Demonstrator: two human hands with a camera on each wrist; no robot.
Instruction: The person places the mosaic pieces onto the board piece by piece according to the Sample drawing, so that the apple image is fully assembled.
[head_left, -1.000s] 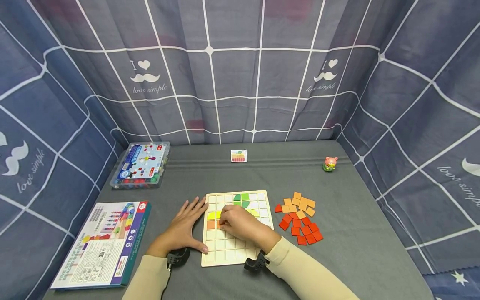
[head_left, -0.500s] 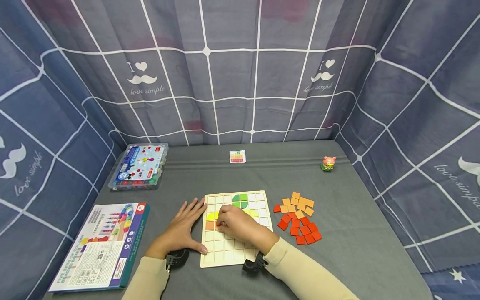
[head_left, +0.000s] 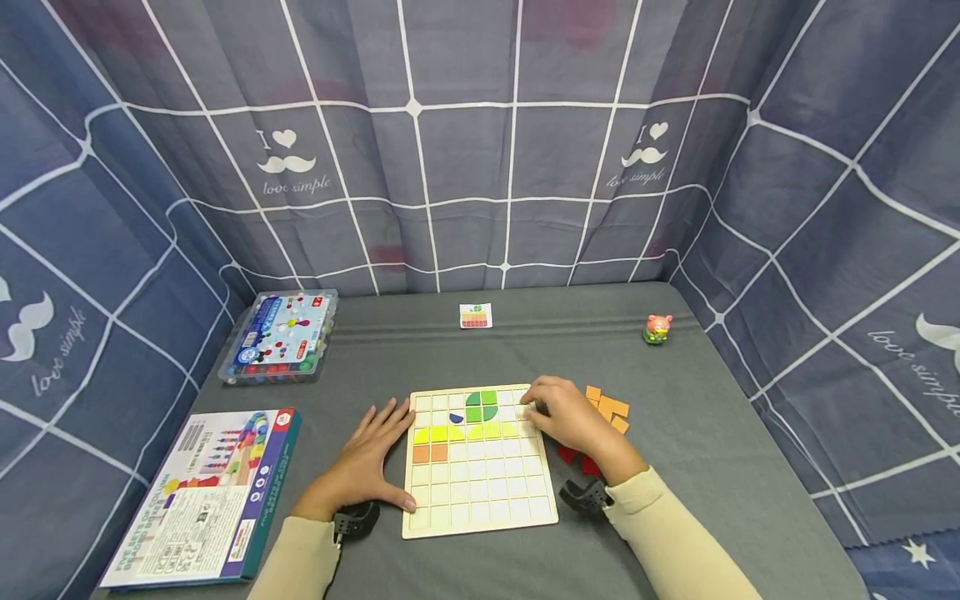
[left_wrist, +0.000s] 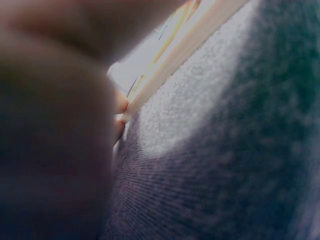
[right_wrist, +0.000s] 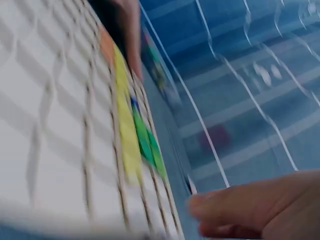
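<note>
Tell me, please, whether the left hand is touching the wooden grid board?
Touching: the head view shows the left hand flat on the table, thumb and fingertips against the wooden grid board at its left edge.

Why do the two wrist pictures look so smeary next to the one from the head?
Head view: sharp and evenly lit, though the curtain lines bow toward the edges. Left wrist view: the left hand sits so close that it is a dark, unfocused mass. Right wrist view: the grid board is streaked by motion blur.
</note>
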